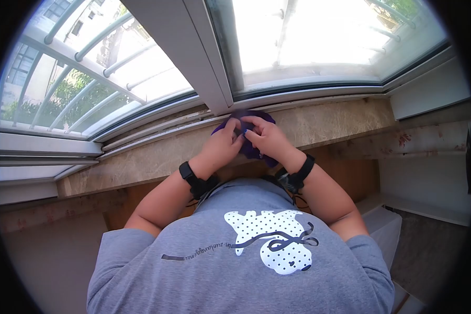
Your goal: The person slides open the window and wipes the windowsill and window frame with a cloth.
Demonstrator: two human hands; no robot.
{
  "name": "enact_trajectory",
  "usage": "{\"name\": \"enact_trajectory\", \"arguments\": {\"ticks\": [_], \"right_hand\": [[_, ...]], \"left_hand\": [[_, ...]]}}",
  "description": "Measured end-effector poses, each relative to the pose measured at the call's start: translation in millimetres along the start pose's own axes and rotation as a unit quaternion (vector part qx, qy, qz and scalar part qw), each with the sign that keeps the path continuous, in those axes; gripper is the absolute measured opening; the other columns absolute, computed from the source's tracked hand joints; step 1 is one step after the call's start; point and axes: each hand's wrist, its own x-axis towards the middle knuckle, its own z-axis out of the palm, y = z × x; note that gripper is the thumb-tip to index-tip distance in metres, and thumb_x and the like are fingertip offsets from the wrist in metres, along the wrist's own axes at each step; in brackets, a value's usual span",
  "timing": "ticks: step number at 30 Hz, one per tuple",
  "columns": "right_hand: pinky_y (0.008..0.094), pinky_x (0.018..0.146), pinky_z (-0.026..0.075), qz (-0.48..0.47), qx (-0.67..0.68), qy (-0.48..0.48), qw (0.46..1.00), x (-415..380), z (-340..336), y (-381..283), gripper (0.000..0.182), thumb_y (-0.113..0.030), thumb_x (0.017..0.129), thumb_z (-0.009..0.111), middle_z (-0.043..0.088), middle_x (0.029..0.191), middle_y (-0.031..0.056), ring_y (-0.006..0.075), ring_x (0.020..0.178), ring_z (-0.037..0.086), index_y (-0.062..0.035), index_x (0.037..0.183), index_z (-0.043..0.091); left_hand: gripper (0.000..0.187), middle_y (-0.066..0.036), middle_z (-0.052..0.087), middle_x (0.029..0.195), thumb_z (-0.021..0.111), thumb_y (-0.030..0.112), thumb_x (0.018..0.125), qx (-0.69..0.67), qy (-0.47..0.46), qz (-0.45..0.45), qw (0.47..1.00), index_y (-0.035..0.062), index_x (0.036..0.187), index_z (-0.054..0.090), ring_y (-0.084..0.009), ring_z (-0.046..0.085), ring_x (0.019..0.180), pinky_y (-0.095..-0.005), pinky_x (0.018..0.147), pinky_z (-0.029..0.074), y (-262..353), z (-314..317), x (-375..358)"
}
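Note:
A dark purple cloth (pixel 250 148) lies bunched at the edge of the stone windowsill (pixel 335 124), partly hanging over its front. My left hand (pixel 222 145) is closed on the cloth's left side, thumb and fingers pinched together. Across from it, my right hand (pixel 272 140) is also closed, its fingertips pinching the cloth close to the left ones. Something small and blue shows between the fingertips, too small to name. Both hands hide much of the cloth.
Sliding window frames (pixel 186 44) and a track (pixel 157 128) run behind the sill. White bars (pixel 89 52) stand outside the left pane. A patterned curtain or cloth strip (pixel 403 141) is below the sill at right. Black bands (pixel 302 170) circle both wrists.

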Motion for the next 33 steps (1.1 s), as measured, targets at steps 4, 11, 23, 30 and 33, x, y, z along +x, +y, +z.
{"name": "enact_trajectory", "arguments": {"ticks": [4,11,23,30,33], "right_hand": [[0.0319,0.055,0.046,-0.043,-0.059,-0.029,0.997,11,41,-10,0.047,-0.020,0.084,0.059,0.059,0.065,0.0073,0.0169,0.056,0.056,-0.0093,0.128,0.052],[0.0242,0.038,0.042,0.034,0.062,-0.112,0.991,32,75,-35,0.047,-0.014,0.089,0.053,0.059,0.062,0.0043,0.0101,0.044,0.050,-0.0111,0.135,0.044],[0.0227,0.034,0.040,0.085,0.147,-0.120,0.978,33,49,-23,0.048,-0.015,0.092,0.048,0.060,0.061,0.0057,0.0101,0.037,0.051,-0.0114,0.140,0.039],[0.0197,0.039,0.041,0.080,0.202,-0.062,0.974,15,19,-5,0.040,-0.009,0.093,0.046,0.062,0.066,0.0062,0.0082,0.041,0.052,-0.0087,0.133,0.047],[0.0195,0.043,0.041,0.054,0.187,0.005,0.981,3,5,5,0.038,-0.008,0.092,0.047,0.062,0.067,0.0058,0.0069,0.044,0.051,-0.0072,0.129,0.051]], "left_hand": [[0.031,-0.013,0.058,0.065,0.056,0.016,0.086,-0.008,0.038,0.010,0.999,0.0075,0.112,0.043,-0.0330,0.059,0.063,-0.0419,0.056,0.043,-28,-32,-32],[0.045,-0.009,0.055,0.062,0.058,0.015,0.085,-0.041,0.065,0.006,0.997,0.0087,0.124,0.037,-0.0281,0.056,0.058,-0.0392,0.054,0.042,-64,-58,-55],[0.057,-0.011,0.062,0.070,0.056,0.022,0.086,0.223,0.142,0.126,0.956,0.0038,0.137,0.040,-0.0293,0.060,0.060,-0.0392,0.055,0.047,-49,-35,-50],[0.056,-0.011,0.061,0.067,0.056,0.020,0.085,0.269,0.177,0.153,0.934,-0.0022,0.134,0.042,-0.0251,0.061,0.056,-0.0370,0.050,0.047,-30,-4,-32],[0.057,-0.011,0.061,0.067,0.055,0.020,0.085,0.271,0.155,0.144,0.939,-0.0025,0.135,0.040,-0.0267,0.060,0.056,-0.0378,0.052,0.047,-17,9,-20]]}}
